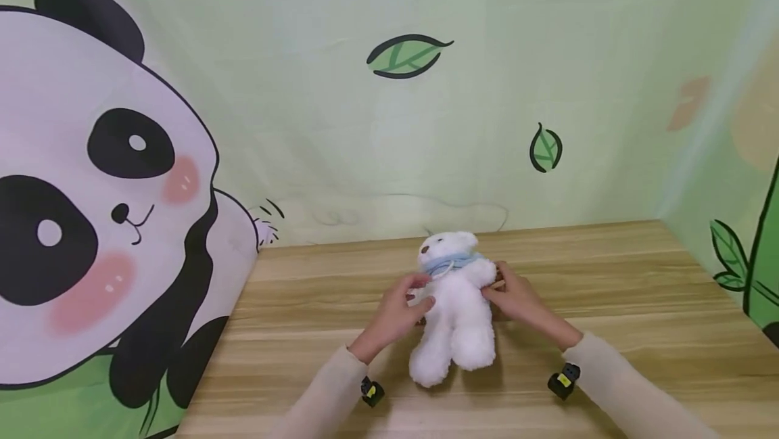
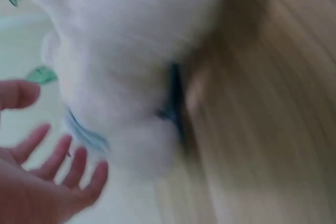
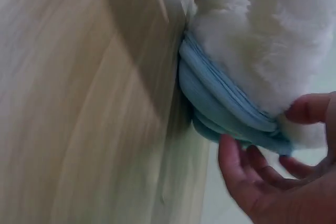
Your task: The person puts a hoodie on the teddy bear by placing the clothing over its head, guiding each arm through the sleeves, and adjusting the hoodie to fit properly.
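Observation:
A white plush teddy bear (image 1: pixel 465 300) with a blue scarf (image 1: pixel 452 264) leans back on the wooden table, legs toward me. My right hand (image 1: pixel 518 295) grips its side by the arm, thumb in front. In the right wrist view the thumb presses the white fur and the curled fingers sit at the blue scarf (image 3: pixel 226 95). On the bear's other side is my left hand (image 1: pixel 395 314). The left wrist view shows its fingers (image 2: pixel 76 166) spread and bent loosely beside the fur, holding nothing. A dark, flat piece (image 2: pixel 176 103) shows beside the bear's underside, blurred.
The wooden table (image 1: pixel 316 290) meets a green backdrop (image 1: pixel 304 121) at its far edge. A large panda print (image 1: pixel 201 276) covers the left side of the backdrop, and another printed panel (image 1: pixel 730 175) borders the table on the right.

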Demonstrator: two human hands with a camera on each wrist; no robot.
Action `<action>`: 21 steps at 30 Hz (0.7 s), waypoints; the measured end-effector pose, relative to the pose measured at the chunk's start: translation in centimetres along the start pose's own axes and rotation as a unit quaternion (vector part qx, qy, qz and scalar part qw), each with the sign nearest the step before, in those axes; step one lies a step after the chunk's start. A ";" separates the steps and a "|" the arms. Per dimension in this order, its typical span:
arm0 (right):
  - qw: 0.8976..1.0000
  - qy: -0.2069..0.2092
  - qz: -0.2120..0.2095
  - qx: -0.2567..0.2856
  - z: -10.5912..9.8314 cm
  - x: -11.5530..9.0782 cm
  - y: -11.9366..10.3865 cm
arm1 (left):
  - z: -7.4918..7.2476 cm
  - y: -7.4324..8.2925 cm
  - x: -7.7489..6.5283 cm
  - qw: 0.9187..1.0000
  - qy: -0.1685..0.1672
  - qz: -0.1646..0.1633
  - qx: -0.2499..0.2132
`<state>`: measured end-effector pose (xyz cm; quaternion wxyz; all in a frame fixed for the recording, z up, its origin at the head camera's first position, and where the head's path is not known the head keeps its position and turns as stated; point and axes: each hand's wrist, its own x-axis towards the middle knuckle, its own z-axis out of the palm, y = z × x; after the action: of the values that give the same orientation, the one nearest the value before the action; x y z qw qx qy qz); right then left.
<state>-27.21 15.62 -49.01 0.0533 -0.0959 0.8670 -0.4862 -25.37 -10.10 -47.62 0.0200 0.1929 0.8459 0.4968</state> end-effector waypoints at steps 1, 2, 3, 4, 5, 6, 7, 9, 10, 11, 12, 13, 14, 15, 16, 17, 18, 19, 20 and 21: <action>1.000 0.002 -0.006 0.004 -0.2 0.0 0.0 | -0.2 -0.5 0.0 1.000 0.012 -0.012 0.004; 1.000 -0.002 -0.005 0.017 -0.4 -0.1 0.0 | -0.4 -1.0 0.0 0.999 0.018 -0.025 0.009; 0.999 -0.010 0.001 0.039 -0.4 -0.1 -0.1 | -0.6 -1.5 0.1 0.999 0.018 -0.039 0.013; 0.998 -0.024 0.009 0.063 -0.4 -0.1 -0.3 | -0.7 -2.0 0.1 0.998 0.012 -0.055 0.017; 0.996 -0.036 0.020 0.083 -0.3 -0.1 -0.5 | -0.8 -2.6 0.2 0.998 0.001 -0.069 0.009; 0.993 -0.047 0.031 0.103 -0.2 -0.1 -0.6 | -0.8 -3.0 0.2 0.997 -0.012 -0.082 0.000; 0.990 -0.057 0.043 0.123 0.0 0.0 -0.7 | -0.8 -3.4 0.3 0.995 -0.027 -0.093 -0.008; 0.985 -0.065 0.056 0.147 0.5 0.2 -0.8 | -0.6 -3.9 0.3 0.993 -0.048 -0.106 -0.021; 0.983 -0.070 0.058 0.156 0.7 0.2 -0.8 | -0.5 -4.0 0.3 0.992 -0.054 -0.107 -0.028; 0.982 -0.073 0.061 0.164 0.9 0.3 -0.7 | -0.5 -3.9 0.3 0.993 -0.055 -0.102 -0.031; 0.980 -0.077 0.061 0.170 1.0 0.3 -0.6 | -0.5 -3.8 0.3 0.994 -0.054 -0.092 -0.020; 0.980 -0.081 0.063 0.173 1.0 0.3 -0.5 | -0.6 -3.7 0.3 0.995 -0.052 -0.081 -0.008; 0.979 -0.083 0.065 0.172 1.1 0.4 -0.3 | -0.7 -3.5 0.2 0.996 -0.048 -0.071 0.003; 0.982 -0.081 0.065 0.161 1.0 0.4 -0.3 | -0.7 -3.4 0.2 0.997 -0.044 -0.060 0.015; 0.987 -0.072 0.057 0.128 0.9 0.4 -0.2 | -0.8 -3.2 0.2 0.997 -0.042 -0.052 0.026; 0.993 -0.057 0.047 0.091 0.8 0.4 -0.2 | -0.8 -3.1 0.2 0.997 -0.041 -0.045 0.039; 0.998 -0.039 0.031 0.049 0.7 0.5 -0.2 | -0.9 -2.9 0.2 0.997 -0.041 -0.040 0.050; 1.000 -0.017 0.015 0.003 0.5 0.5 -0.2 | -0.9 -2.8 0.3 0.997 -0.042 -0.038 0.059; 0.999 0.009 -0.006 -0.041 0.4 0.6 -0.4 | -0.9 -2.7 0.3 0.996 -0.042 -0.036 0.067; 0.995 0.037 -0.031 -0.084 0.3 0.7 -0.5 | -0.9 -2.6 0.3 0.996 -0.042 -0.034 0.076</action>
<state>-27.73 14.97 -48.72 -0.0021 -0.1086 0.9027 -0.4163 -26.64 -11.85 -49.29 0.0579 0.1857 0.8856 0.4218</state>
